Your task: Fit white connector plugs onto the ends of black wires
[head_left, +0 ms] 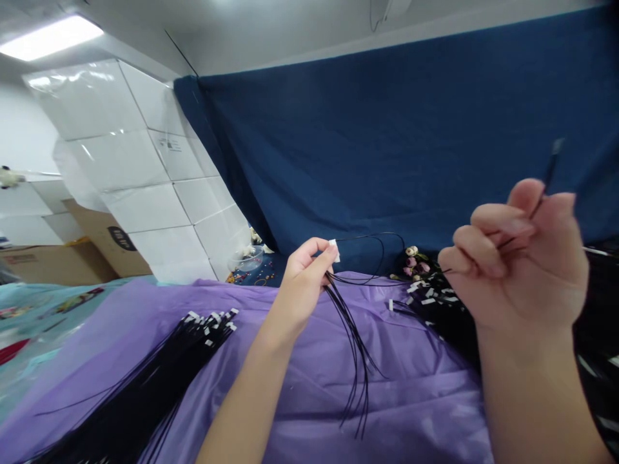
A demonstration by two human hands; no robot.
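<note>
Right hand (525, 264): one cord (551, 167); left hand (305, 277): several black cords (349, 321).

Open passage noted above the bare middle of the purple sheet (411, 393), up to the blue curtain (387, 142) behind. Low obstructions: black cord bundle (145, 380) at left, dark cord pile (449, 309) at right. Stacked white boxes (140, 154) block the far left; thin cord loops (382, 258) cross mid-height.

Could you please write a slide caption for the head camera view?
Left hand pinches a white tag and black cords over a purple sheet; right hand holds a black cord raised.
</note>
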